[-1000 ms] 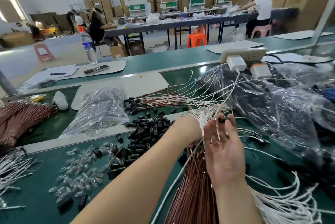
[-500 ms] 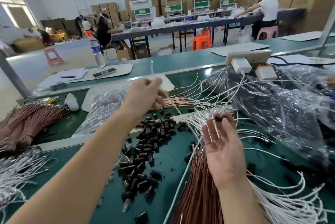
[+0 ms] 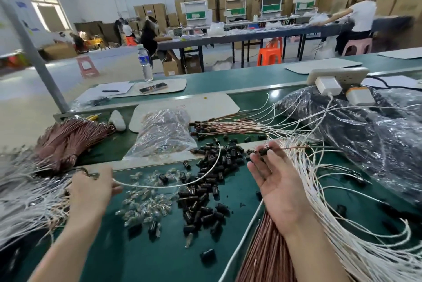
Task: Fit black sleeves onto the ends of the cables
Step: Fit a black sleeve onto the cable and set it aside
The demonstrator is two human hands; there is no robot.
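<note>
A heap of black sleeves (image 3: 210, 181) lies on the green bench in front of me. My left hand (image 3: 91, 188) is at the left, closed on one white cable (image 3: 173, 184) that curves right and up over the sleeves. It sits by a bundle of white cables (image 3: 25, 197). My right hand (image 3: 280, 181) is palm up at centre right, its fingertips pinching a black sleeve (image 3: 262, 151) with a thin brown cable running right from it. Beneath that hand lie a brown cable bundle (image 3: 265, 254) and white cables (image 3: 342, 231).
Small clear parts (image 3: 146, 201) lie left of the sleeves. A clear bag (image 3: 162, 135) sits behind them, a large dark plastic bag (image 3: 365, 140) at right, a brown bundle (image 3: 68, 137) at left. A power strip (image 3: 338, 74), water bottle (image 3: 145, 62) and grey post (image 3: 34, 53) stand further back.
My left hand swung from the far cables down to the left with one white cable in it. My right hand stays palm up, still pinching a sleeve.
</note>
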